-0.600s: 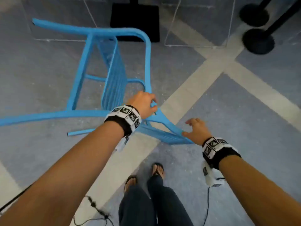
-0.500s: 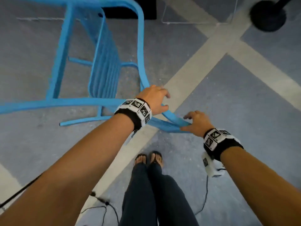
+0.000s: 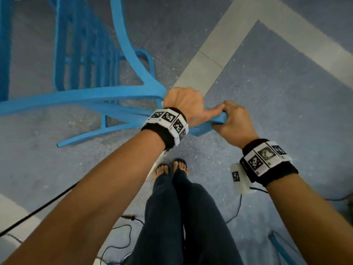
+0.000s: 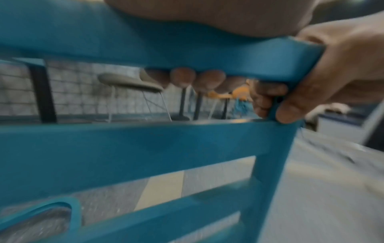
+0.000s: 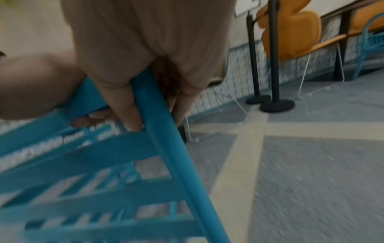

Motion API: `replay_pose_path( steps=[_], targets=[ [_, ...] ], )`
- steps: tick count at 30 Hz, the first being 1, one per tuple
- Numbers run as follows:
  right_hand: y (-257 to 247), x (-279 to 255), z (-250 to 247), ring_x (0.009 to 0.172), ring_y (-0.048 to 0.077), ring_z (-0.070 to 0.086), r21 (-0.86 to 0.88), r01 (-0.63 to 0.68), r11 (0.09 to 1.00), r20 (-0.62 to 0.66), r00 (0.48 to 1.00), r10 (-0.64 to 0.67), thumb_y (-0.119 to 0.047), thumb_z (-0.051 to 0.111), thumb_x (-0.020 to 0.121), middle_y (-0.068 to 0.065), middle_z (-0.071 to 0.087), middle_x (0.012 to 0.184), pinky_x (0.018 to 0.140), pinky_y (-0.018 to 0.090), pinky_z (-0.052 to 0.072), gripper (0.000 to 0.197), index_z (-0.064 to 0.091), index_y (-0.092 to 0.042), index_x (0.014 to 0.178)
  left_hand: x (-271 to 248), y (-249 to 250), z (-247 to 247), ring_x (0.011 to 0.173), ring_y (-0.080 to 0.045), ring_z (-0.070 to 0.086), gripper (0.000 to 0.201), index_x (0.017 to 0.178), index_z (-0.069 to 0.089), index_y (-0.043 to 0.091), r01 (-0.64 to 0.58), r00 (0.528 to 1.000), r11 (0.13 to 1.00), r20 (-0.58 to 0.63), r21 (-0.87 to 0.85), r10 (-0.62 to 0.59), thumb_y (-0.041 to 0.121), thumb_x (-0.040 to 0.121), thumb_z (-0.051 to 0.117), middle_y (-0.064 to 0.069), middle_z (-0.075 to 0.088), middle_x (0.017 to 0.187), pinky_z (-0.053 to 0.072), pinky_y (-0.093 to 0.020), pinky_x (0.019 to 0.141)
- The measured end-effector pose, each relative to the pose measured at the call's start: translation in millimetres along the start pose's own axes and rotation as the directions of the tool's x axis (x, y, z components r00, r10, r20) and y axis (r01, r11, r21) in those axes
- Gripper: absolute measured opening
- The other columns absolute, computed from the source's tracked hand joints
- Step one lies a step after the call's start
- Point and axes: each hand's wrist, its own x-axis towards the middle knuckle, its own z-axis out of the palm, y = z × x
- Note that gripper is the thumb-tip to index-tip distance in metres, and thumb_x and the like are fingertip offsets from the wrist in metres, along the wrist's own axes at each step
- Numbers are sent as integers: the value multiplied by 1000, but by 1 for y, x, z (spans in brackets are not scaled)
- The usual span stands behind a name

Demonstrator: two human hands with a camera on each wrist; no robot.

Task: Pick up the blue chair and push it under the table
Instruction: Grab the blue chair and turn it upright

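**Both hands clamped on the chair's top rail**

The blue chair [image 3: 80, 96], a slatted frame of smooth painted bars with curved arms, is tipped over the speckled grey floor [image 3: 277, 92], which is crossed by pale beige bands. The left hand [image 3: 184, 102] curls round the flat top rail, fingertips [image 4: 182, 77] showing beneath it. The right hand [image 3: 234, 121] grips the rail's rounded end corner just beside it, fingers wrapped under. Black cables [image 3: 235, 213] trail near the person's sandalled feet [image 3: 172, 167].

Matt blue plastic chair [image 3: 89, 94], speckled rough floor [image 3: 286, 96]
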Motion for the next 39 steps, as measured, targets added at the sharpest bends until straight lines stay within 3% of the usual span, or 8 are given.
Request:
replay_pose_path(
  steps=[6,11,17,22,25,30,34,39],
  targets=[
    [-54,-16,-45,88,1,55,509,-45,860,21,999,39,-20,72,66,-4,57,99,79,11,46,39,49,-27,97,-43,-7,-131,79,-42,60,62,71,68,7,89,946,987,-298,-135,-126,54,82,30,-26,67,76,25,-32,57],
    [-44,-34,-40,59,19,53,293,-357,887,144,934,328,-29,83,63,1,55,58,50,28,43,31,53,-23,57,-94,-17,-212,50,-34,40,67,38,40,9,65,877,948,-436,-312,-204,63,75,25,-2,30,34,17,-30,47],
    [-91,-35,-95,50,21,44,103,-237,966,11,971,237,-39,85,56,9,43,50,47,38,34,52,39,-19,43,-141,-29,-256,40,-19,34,98,48,56,6,-91,842,891,-512,-446,-170,94,58,13,0,25,36,23,-32,46],
    [-169,-43,-157,50,27,49,-177,54,983,-124,989,-77,-76,55,47,5,42,49,52,30,30,55,41,-23,39,-198,-64,-282,40,-22,28,66,46,54,22,-387,685,665,-682,-638,-255,84,66,43,-11,36,37,22,-36,42],
    [-217,-55,-170,58,33,57,-320,140,937,-142,971,-194,-82,42,46,7,46,53,54,30,35,72,66,-16,58,-241,-84,-282,31,-10,36,52,45,59,30,-487,599,509,-696,-709,-396,79,63,54,14,49,33,25,-36,36],
    [-278,-94,-158,64,36,58,-506,233,830,-87,944,-317,-66,72,56,19,61,61,56,33,36,58,69,-9,66,-293,-125,-251,29,4,48,28,27,57,30,-455,505,11,-268,-891,-820,37,53,50,18,49,26,39,-14,37],
    [-291,-119,-126,53,32,57,-578,221,785,-97,937,-336,-61,75,54,6,42,48,51,29,32,51,67,-11,56,-316,-143,-201,42,7,49,33,54,59,26,-484,366,193,-397,-854,-841,57,59,47,13,57,43,36,-19,49],
    [-297,-136,-74,44,21,40,-579,203,790,-112,940,-323,-57,76,55,1,39,43,47,25,31,45,67,-13,50,-336,-161,-158,58,-13,51,32,54,55,20,-373,270,217,-329,-902,-905,39,72,36,-3,59,60,37,-22,56]
  ],
)
